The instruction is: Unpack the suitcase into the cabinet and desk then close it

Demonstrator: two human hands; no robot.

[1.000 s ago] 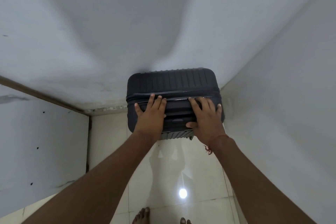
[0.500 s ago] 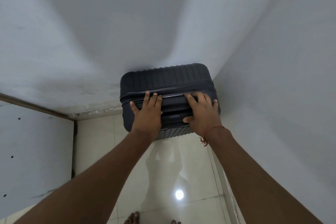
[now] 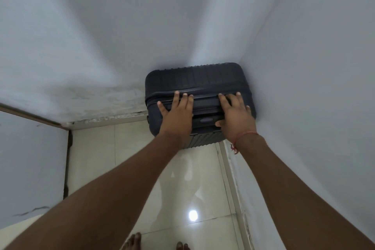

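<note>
Head view shows the dark suitcase (image 3: 194, 87) standing closed in the corner of the room, a little toward 1 o'clock from the middle of the picture, touching or nearly touching the right wall (image 3: 304, 87). The left hand (image 3: 178, 113) lies flat on its top with fingers straight and a little spread. The right hand (image 3: 235, 115) also lies on top, fingers forward, thumb turned toward the recessed handle (image 3: 206, 120). I judge the shell hard, ribbed and smooth, so flat palms may slip; emptied, it should be rather light. That handle between the hands is the sure place to take it. Below, at 6 o'clock, glossy floor tiles (image 3: 182, 189) and bare toes (image 3: 133, 241) show. Against the earlier frames, the suitcase sits closer into the corner, and both hands keep their places.
</note>
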